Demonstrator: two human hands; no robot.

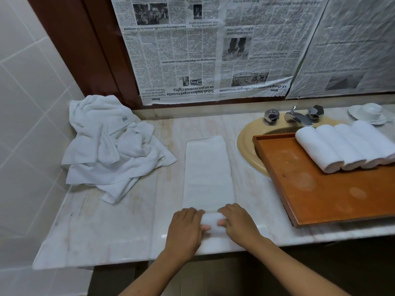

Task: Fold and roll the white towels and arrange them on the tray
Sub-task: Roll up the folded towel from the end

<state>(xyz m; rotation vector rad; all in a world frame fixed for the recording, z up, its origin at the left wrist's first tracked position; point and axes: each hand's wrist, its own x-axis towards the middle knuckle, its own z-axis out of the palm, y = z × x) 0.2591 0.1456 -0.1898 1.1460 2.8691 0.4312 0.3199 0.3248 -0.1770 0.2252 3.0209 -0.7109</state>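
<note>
A folded towel lies as a long strip on the table, its near end turned up into a small roll. The left hand and right hand both curl round that roll, thumbs under it, one at each end. A pile of loose white towels sits at the far left. To the right, a wooden tray rests over the sink and carries four rolls lying side by side, touching.
</note>
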